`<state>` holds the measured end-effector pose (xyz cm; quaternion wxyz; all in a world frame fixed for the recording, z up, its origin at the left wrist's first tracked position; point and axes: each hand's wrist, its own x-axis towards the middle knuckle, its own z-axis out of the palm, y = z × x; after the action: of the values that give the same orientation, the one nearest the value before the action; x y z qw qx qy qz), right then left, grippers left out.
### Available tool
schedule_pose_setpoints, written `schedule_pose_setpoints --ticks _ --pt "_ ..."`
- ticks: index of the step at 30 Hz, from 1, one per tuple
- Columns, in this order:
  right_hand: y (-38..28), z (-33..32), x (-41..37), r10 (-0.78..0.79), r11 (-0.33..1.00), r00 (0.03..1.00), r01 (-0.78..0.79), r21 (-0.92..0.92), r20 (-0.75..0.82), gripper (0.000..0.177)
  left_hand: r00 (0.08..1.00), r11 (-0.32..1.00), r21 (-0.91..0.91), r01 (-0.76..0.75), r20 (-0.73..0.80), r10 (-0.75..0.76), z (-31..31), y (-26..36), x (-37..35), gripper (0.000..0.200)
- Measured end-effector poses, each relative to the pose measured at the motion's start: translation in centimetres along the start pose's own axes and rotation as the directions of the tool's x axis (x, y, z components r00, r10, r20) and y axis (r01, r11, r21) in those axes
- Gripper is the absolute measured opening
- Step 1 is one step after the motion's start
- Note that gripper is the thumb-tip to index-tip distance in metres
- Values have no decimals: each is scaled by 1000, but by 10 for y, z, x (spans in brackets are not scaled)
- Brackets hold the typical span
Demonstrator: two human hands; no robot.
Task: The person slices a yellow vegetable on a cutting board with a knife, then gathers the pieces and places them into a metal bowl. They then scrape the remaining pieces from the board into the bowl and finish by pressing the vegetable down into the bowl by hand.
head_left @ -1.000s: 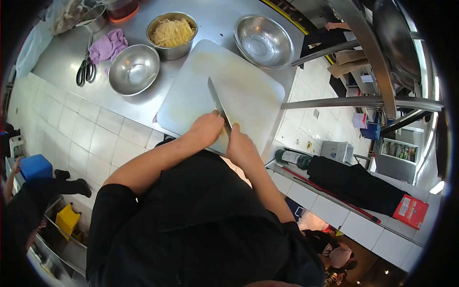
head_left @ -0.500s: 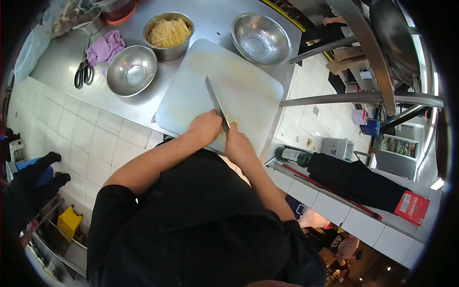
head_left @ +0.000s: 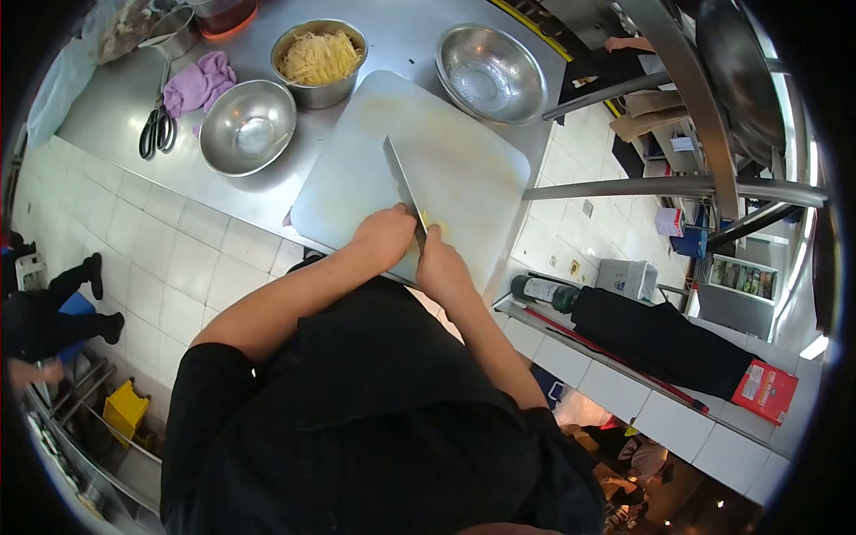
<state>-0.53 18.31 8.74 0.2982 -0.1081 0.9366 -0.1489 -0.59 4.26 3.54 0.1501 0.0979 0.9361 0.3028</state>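
Note:
My right hand [head_left: 441,267] is wrapped round the handle of a knife [head_left: 401,178], whose blade points away from me over the white cutting board [head_left: 357,134]. Close beside the blade's left side, my left hand [head_left: 385,236] is closed; what it holds, if anything, is hidden. Small yellow pieces [head_left: 434,223] lie by the blade, partly covered by my hands. Behind the board's left corner stands a metal bowl of yellow shreds [head_left: 319,59]. A metal bowl [head_left: 248,129] sits left of the board, and another bowl [head_left: 490,73] is at its far right.
Scissors [head_left: 158,132] and a purple cloth [head_left: 200,84] lie on the steel table [head_left: 187,183] at the left. A metal rail [head_left: 624,187] runs on the right. One person [head_left: 40,312] is at the far left; others are at the upper and lower right.
The person at the far left has shifted, with legs and shoes now apart. My hands and the knife stay in nearly the same place on the board.

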Motion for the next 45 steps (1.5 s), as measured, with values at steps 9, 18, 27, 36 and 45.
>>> schedule_pose_setpoints --ticks 9,18,27,36,45 --pt "-4 -2 -8 -10 1000 1000 11 -7 18 39 1000 1000 13 -3 24 3 -3 -1 -4 17" --pt "0 11 1 9 1000 1000 -9 -1 -10 42 999 1000 -3 -26 -24 26 3 -4 -3 15" --pt "-3 -2 -3 18 1000 1000 -18 0 9 43 998 999 -36 -37 -46 35 3 -1 -5 15" --pt "-6 1 -5 -6 1000 1000 6 18 -2 44 999 999 17 -37 -37 38 1 -3 -8 16" --pt "-2 8 1 10 1000 1000 -10 0 0 44 1000 1000 7 -17 -24 17 0 0 -7 23"
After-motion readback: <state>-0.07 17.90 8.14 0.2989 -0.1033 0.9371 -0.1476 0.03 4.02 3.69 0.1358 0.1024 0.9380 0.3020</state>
